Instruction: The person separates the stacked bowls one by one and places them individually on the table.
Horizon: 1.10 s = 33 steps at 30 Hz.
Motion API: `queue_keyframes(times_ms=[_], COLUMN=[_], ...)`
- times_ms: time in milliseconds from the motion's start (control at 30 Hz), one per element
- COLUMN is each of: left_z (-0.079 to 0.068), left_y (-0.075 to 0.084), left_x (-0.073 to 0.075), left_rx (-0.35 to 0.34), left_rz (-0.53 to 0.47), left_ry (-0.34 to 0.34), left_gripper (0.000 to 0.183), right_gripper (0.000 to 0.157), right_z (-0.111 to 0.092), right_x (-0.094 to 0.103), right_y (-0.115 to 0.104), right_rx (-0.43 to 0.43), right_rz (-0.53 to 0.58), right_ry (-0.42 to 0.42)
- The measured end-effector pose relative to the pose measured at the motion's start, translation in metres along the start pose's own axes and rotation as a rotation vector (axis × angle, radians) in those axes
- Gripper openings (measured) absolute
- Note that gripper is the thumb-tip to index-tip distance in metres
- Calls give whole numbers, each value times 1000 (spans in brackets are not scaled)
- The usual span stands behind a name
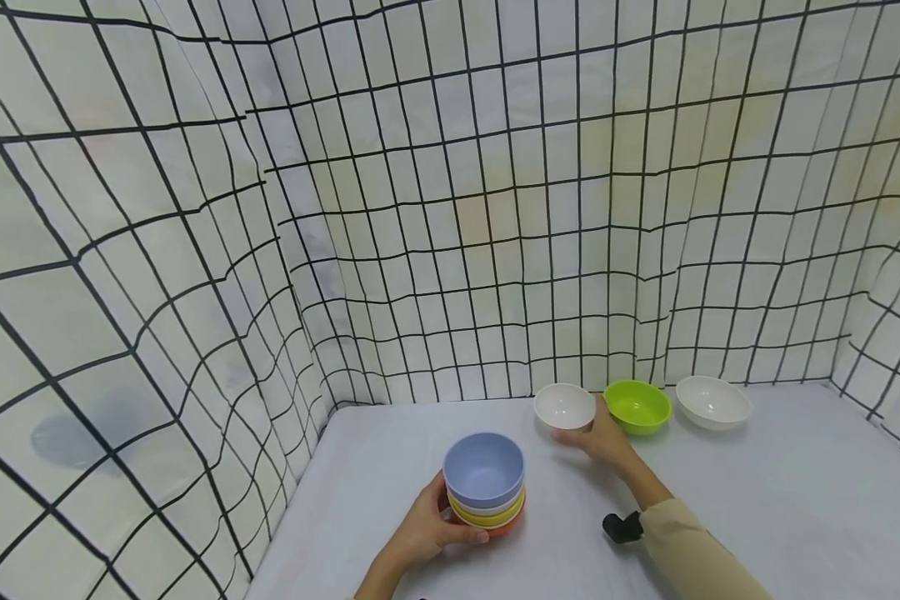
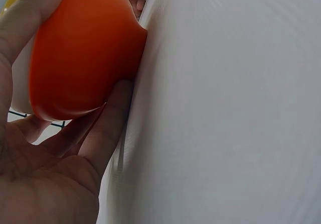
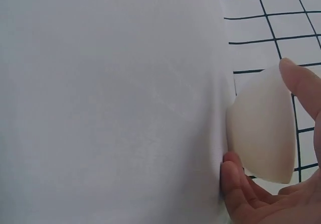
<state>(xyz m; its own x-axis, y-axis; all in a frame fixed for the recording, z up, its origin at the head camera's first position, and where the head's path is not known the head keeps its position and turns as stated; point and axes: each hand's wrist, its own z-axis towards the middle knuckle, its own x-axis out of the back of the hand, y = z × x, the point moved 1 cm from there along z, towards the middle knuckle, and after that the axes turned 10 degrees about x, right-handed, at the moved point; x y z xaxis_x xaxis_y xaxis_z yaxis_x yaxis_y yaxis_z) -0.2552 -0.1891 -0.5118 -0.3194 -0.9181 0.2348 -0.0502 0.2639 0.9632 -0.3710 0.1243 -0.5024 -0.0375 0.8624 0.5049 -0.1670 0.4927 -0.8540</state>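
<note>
My left hand [image 1: 426, 527] curls around the lower side of a stack of nested bowls, thumb in front and fingers behind. A blue bowl [image 1: 484, 467] is on top, with white and yellow rims [image 1: 487, 521] below it. The orange bowl [image 2: 88, 48] at the bottom stands on the white cloth, as the left wrist view shows. Farther back, my right hand [image 1: 606, 440] grips a small white bowl [image 1: 565, 407] from its right side. In the right wrist view, the thumb is at that bowl's rim and the fingers are low by its base.
Right of my right hand sit a green bowl [image 1: 637, 408] and a wider white bowl [image 1: 712, 403], near the table's back edge. Behind and at the left rise white walls with a black grid [image 1: 450, 217]. A black strap piece [image 1: 622, 528] is at my right wrist.
</note>
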Motion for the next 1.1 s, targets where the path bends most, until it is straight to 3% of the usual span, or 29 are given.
queue_keyframes(times_ms=[267, 433, 533, 667, 767, 933, 1100], left_z=[-2, -4, -4, -3, -3, -2, -3], left_y=[2, 4, 5, 4, 4, 2, 2], left_x=[0, 0, -1, 0, 0, 0, 1], left_rx=[-7, -6, -9, -8, -2, 4, 2], left_rz=[5, -2, -4, -5, -4, 9, 18], left_ry=[-6, -7, -9, -9, -5, 0, 1], left_gripper=[101, 100, 100, 100, 100, 99, 98], right_gripper=[107, 108, 97, 70, 60, 62, 72], right_z=[-19, -33, -41, -50, -53, -59, -62], right_x=[7, 14, 17, 15, 11, 1, -10], right_y=[-10, -27, -45, -70, -83, -96, -100], right_rx=[49, 5, 17, 118, 228, 389, 459], right_rz=[8, -109, -150, -102, -22, 58, 67], right_ry=[-60, -122, -146, -161, -214, -336, -390])
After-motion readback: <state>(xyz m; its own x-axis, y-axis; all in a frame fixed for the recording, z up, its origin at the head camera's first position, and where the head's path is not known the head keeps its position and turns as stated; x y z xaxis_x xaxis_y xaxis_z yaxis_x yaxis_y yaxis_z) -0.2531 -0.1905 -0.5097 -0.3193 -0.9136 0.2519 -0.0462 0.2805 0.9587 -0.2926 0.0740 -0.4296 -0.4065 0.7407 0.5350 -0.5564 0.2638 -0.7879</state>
